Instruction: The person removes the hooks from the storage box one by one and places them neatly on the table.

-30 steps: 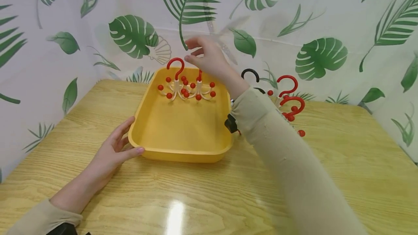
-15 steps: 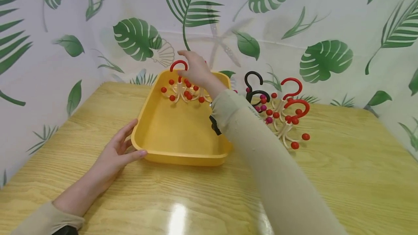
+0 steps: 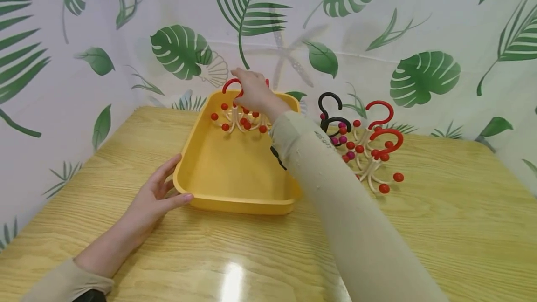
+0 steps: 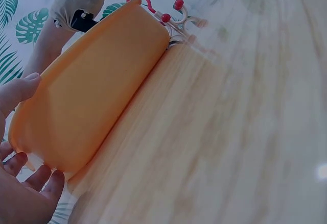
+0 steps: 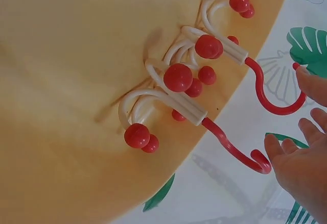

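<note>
A yellow plastic tray sits on the table, and my left hand grips its near left corner, thumb on the front side and fingers round the left side. At the tray's far end stand two claw-style hook hangers, each with a red hook and white prongs tipped with red balls. My right hand is over them. In the right wrist view, its fingertips are right at the red hook of one hanger, fingers loosely spread. The other hanger has its hook tip close to those fingers.
To the right of the tray, red-hooked hangers and black-hooked ones stand clustered on the wooden table, partly behind my right sleeve. A leaf-patterned wall covering rises right behind the table.
My right hand has come down and slightly left from above the tray to the red hooks. The black hangers now show past my sleeve. My left hand has stayed at the tray corner.
</note>
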`<action>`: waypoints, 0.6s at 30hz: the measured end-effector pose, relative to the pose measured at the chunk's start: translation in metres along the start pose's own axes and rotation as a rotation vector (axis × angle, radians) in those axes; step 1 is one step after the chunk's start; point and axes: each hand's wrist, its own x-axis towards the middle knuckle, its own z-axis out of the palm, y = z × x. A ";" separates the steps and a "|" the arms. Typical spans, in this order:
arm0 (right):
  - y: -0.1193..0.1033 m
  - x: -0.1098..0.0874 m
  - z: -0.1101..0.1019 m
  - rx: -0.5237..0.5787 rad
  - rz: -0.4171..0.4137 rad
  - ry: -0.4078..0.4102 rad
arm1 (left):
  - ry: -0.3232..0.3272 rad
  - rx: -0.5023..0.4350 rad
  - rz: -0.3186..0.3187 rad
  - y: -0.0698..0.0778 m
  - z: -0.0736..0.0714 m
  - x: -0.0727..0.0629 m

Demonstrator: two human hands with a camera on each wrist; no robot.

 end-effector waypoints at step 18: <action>-0.002 -0.005 0.011 0.131 -0.043 0.183 | -0.002 -0.008 0.006 0.000 -0.001 0.000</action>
